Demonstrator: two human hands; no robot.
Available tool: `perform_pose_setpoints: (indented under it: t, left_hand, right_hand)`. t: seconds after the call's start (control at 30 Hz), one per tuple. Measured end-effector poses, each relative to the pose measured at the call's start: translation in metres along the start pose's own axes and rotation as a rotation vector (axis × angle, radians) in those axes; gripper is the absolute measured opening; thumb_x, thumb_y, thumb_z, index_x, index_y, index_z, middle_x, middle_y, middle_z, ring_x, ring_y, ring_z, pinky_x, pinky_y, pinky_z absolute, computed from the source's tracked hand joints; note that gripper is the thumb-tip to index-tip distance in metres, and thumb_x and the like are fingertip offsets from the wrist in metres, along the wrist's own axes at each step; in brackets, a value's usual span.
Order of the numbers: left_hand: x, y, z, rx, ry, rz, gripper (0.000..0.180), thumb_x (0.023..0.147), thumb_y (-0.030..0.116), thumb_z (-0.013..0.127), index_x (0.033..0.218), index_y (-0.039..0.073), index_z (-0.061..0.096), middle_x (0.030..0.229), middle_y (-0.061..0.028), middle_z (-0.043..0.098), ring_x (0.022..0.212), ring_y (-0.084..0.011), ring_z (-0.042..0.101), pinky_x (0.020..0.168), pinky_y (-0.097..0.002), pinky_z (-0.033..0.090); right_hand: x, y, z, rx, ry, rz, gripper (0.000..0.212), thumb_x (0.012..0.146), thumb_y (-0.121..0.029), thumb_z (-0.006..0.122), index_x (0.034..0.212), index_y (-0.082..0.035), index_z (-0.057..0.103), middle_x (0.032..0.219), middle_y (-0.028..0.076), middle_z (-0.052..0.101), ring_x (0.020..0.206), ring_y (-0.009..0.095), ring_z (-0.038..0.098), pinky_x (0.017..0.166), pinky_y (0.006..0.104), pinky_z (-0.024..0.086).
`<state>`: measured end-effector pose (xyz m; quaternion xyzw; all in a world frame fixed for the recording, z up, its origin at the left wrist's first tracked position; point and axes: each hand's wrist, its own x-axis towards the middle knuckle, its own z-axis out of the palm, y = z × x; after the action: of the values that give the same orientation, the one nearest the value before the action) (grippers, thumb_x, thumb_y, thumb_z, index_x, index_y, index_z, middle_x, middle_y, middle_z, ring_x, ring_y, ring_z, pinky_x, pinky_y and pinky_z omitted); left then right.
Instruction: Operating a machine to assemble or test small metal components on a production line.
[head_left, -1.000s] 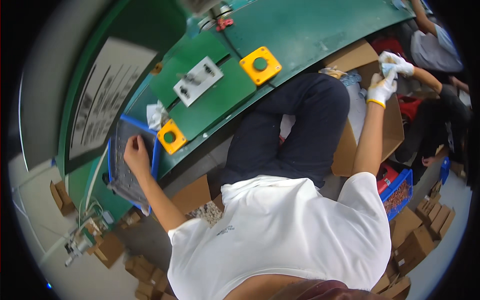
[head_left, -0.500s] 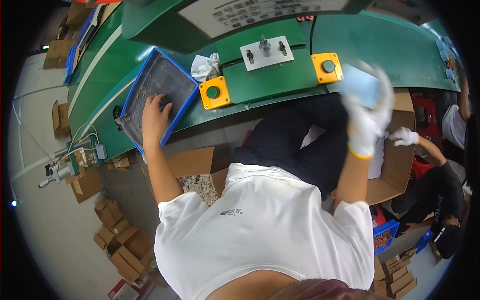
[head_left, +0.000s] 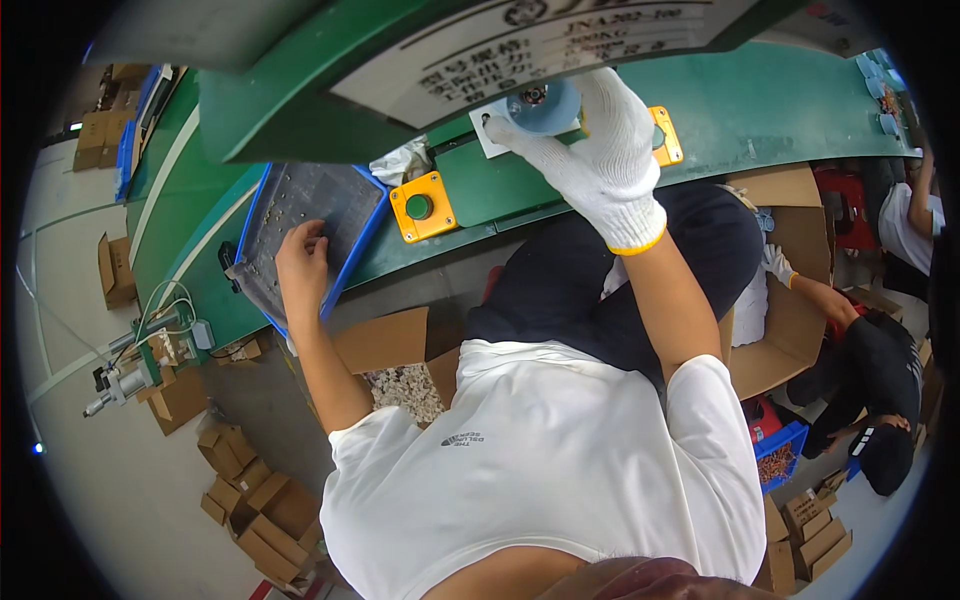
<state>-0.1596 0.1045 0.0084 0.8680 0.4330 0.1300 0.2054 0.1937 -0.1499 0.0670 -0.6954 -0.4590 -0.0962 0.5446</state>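
Observation:
My right hand (head_left: 610,165), in a white knit glove with a yellow cuff, grips a light blue round cup-like part (head_left: 548,108). A small metallic piece shows inside the part. It sits over the white metal plate (head_left: 490,140) of the green press (head_left: 290,110), whose head hides some of it. My bare left hand (head_left: 302,262) is at the right side of a blue-rimmed tray (head_left: 345,285), fingers curled together. Whatever its fingertips hold, if anything, is too small to make out. Tiny loose pieces are scattered over the tray's dark bottom.
Two yellow boxes with green buttons (head_left: 422,206) flank the plate. A crumpled white wad (head_left: 402,162) lies behind the left one. Cardboard boxes stand by my legs, one holding small pale pieces (head_left: 405,392). At right, a co-worker's gloved hand (head_left: 777,264) reaches into a carton (head_left: 785,350).
My right hand has carried the light blue part left and away from me, from beside the right button box to the plate under the press head. My left hand has drawn slightly nearer me, fingers curling.

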Motion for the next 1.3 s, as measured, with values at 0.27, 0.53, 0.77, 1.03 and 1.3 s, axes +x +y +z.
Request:
perform_pose_setpoints:
  t: [0.27,0.53,0.77,1.03,1.3]
  left_hand:
    - [0.002,0.016,-0.004,0.069,-0.016,-0.068,0.028,0.092,-0.004,0.073,0.120,0.000,0.076,0.100,-0.0174,0.078,0.088,-0.0268,0.076,0.083,-0.0373,0.059]
    - [0.003,0.003,-0.002,-0.007,-0.032,-0.057,0.027,0.094,-0.003,0.071,0.120,0.000,0.076,0.102,-0.0153,0.079,0.087,-0.0245,0.075,0.085,-0.0364,0.059]
    - [-0.004,-0.006,-0.007,-0.028,0.052,-0.017,0.024,0.100,-0.003,0.064,0.121,0.000,0.075,0.111,-0.0170,0.079,0.100,-0.0277,0.076,0.091,-0.0374,0.058]
    - [-0.001,0.040,0.000,0.117,0.081,0.100,0.019,0.102,0.002,0.067,0.118,0.003,0.077,0.110,-0.0157,0.074,0.101,-0.0308,0.073,0.089,-0.0393,0.057]
    - [-0.006,0.176,0.063,-0.301,0.232,0.519,0.021,0.091,-0.006,0.074,0.108,0.004,0.081,0.105,-0.0122,0.071,0.090,-0.0256,0.071,0.078,-0.0359,0.057]
  right_hand:
    - [0.007,0.005,0.007,-0.085,0.015,-0.041,0.074,0.067,-0.032,0.100,0.130,-0.006,0.071,0.113,0.013,0.078,0.098,0.034,0.077,0.086,0.0407,0.061]
    - [0.027,-0.028,-0.019,-0.351,-0.318,0.146,0.059,0.079,-0.033,0.093,0.124,-0.004,0.071,0.106,0.013,0.077,0.091,0.030,0.074,0.084,0.0374,0.058]
    - [-0.054,0.048,-0.063,-0.250,0.048,-0.067,0.052,0.082,-0.024,0.089,0.125,-0.001,0.072,0.120,0.020,0.075,0.110,0.038,0.072,0.097,0.0461,0.057]
    - [-0.061,0.067,-0.080,-0.341,-0.045,-0.191,0.043,0.085,-0.024,0.085,0.121,-0.004,0.073,0.122,0.016,0.074,0.112,0.040,0.071,0.101,0.0474,0.057]
    - [0.007,-0.015,-0.011,0.001,-0.102,0.268,0.078,0.072,-0.037,0.098,0.134,0.000,0.069,0.115,0.016,0.077,0.101,0.026,0.076,0.089,0.0367,0.060]
